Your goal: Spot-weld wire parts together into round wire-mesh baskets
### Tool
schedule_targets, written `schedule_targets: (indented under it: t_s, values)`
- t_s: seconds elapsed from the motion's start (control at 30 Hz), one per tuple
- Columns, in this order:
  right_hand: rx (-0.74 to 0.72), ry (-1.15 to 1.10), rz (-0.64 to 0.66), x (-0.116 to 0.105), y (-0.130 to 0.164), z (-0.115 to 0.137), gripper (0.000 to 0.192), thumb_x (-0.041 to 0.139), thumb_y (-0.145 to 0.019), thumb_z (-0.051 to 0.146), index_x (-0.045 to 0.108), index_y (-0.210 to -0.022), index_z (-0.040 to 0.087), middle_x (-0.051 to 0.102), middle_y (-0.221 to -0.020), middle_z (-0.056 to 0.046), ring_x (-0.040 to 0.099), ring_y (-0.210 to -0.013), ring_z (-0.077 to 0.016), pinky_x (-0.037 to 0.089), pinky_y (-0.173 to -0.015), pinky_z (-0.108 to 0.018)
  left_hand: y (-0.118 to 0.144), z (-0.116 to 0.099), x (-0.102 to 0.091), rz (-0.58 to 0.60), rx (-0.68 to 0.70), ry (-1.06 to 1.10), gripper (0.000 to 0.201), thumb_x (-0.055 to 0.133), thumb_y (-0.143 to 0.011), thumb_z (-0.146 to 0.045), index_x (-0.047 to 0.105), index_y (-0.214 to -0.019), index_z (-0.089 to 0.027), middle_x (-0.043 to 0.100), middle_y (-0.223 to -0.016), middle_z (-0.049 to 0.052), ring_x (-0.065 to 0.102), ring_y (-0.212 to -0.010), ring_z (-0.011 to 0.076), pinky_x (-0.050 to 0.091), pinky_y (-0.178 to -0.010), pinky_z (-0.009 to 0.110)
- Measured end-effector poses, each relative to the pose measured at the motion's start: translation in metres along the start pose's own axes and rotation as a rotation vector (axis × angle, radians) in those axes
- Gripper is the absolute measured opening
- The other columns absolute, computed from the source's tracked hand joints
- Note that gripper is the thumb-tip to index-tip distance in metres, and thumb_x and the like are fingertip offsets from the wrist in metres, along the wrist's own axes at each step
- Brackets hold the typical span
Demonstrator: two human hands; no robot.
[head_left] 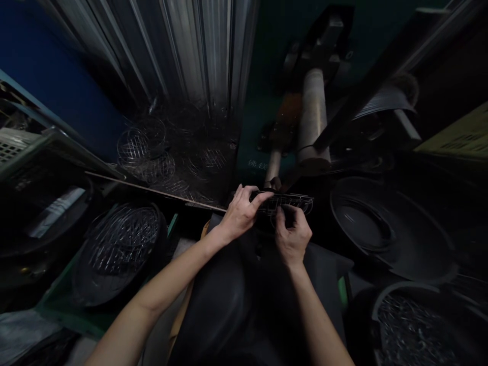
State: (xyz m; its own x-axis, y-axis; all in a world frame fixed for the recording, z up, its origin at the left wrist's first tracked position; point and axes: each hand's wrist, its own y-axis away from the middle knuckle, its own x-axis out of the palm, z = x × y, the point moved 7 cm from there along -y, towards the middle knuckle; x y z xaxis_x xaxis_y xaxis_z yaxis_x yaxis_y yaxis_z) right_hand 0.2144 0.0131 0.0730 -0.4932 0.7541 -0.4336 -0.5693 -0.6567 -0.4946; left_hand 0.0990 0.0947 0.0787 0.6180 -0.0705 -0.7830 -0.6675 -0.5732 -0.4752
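Note:
A small round wire rack (305,202) is between my two hands, in front of the green machine's lower rod. My left hand (244,207) is closed on its left side, with the index finger laid along the top. From the right, my right hand (293,230) pinches at the near side of the rack, thumb and fingers close together. Whether a smaller piece sits in that pinch is too dark to see. Just behind the rack, the machine's lower rod (273,165) comes down near my left fingertips.
A green machine (259,96) with a thick metal cylinder (314,109) stands ahead. Round wire racks (147,160) lie on a board at left. A black basin (122,254) holds wire pieces. On the right are a wide basin (427,229) and a tub of small metal parts (415,325).

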Motion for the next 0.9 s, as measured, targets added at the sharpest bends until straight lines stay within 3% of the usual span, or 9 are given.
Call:
schedule_targets:
  t_s: [0.43, 0.53, 0.6, 0.7, 0.8, 0.87, 0.9]
  values:
    - [-0.007, -0.022, -0.043, 0.008, -0.001, 0.000, 0.022, 0.049, -0.091, 0.036, 0.059, -0.092, 0.016, 0.064, -0.084, -0.006, 0.061, -0.077, -0.0176, 0.051, -0.071, -0.031, -0.007, 0.006, -0.002, -0.031, 0.078, 0.003, 0.055, 0.057, -0.077, -0.007, 0.043, -0.128, -0.023, 0.044, -0.112, 0.007, 0.049, -0.108, 0.0217, 0.043, -0.099, 0.045]
    - [-0.051, -0.030, -0.052, -0.001, 0.001, 0.008, 0.021, 0.049, -0.091, 0.034, 0.061, -0.094, 0.016, 0.065, -0.088, -0.007, 0.062, -0.083, -0.0178, 0.050, -0.076, -0.031, -0.009, 0.010, 0.000, -0.017, 0.079, 0.045, 0.060, 0.057, -0.073, -0.004, 0.040, -0.128, -0.021, 0.044, -0.115, 0.008, 0.048, -0.110, 0.0221, 0.043, -0.097, 0.043]
    - [-0.033, -0.009, -0.057, -0.025, 0.008, 0.008, 0.024, 0.054, -0.089, 0.035, 0.062, -0.102, 0.017, 0.066, -0.097, -0.008, 0.062, -0.089, -0.0182, 0.050, -0.080, -0.031, -0.009, 0.011, -0.001, -0.019, 0.069, 0.074, 0.062, 0.056, -0.070, -0.003, 0.040, -0.127, -0.021, 0.044, -0.117, 0.008, 0.047, -0.112, 0.0219, 0.043, -0.096, 0.041]
    - [0.089, 0.165, -0.099, -0.099, 0.033, -0.014, 0.034, 0.059, -0.086, 0.041, 0.062, -0.110, 0.018, 0.066, -0.104, -0.009, 0.062, -0.094, -0.0212, 0.049, -0.084, -0.034, -0.002, 0.005, -0.008, -0.007, 0.079, 0.141, 0.062, 0.055, -0.068, -0.003, 0.040, -0.126, -0.020, 0.044, -0.118, 0.009, 0.048, -0.111, 0.0214, 0.044, -0.094, 0.038]
    - [0.311, 0.494, -0.128, -0.195, 0.073, -0.067, 0.045, 0.052, -0.084, 0.054, 0.066, -0.102, 0.015, 0.066, -0.099, -0.014, 0.063, -0.092, -0.0286, 0.048, -0.085, -0.042, 0.015, -0.018, -0.015, 0.067, 0.114, 0.223, 0.064, 0.056, -0.070, -0.005, 0.038, -0.128, -0.021, 0.047, -0.119, 0.008, 0.050, -0.109, 0.0210, 0.045, -0.092, 0.036]
    - [0.531, 0.828, -0.050, -0.252, 0.106, -0.113, 0.057, 0.039, -0.083, 0.060, 0.067, -0.096, 0.012, 0.065, -0.097, -0.021, 0.062, -0.093, -0.0373, 0.047, -0.083, -0.049, 0.026, -0.036, -0.013, 0.170, 0.096, 0.251, 0.067, 0.058, -0.072, -0.006, 0.035, -0.132, -0.023, 0.049, -0.120, 0.008, 0.051, -0.107, 0.0211, 0.046, -0.092, 0.037]
    - [0.666, 0.953, 0.087, -0.271, 0.124, -0.139, 0.060, 0.034, -0.083, 0.060, 0.066, -0.096, 0.011, 0.064, -0.094, -0.023, 0.061, -0.093, -0.0405, 0.048, -0.079, -0.051, 0.032, -0.045, -0.010, 0.232, 0.083, 0.257, 0.069, 0.058, -0.073, -0.008, 0.033, -0.134, -0.024, 0.050, -0.122, 0.008, 0.052, -0.108, 0.0214, 0.045, -0.095, 0.038]
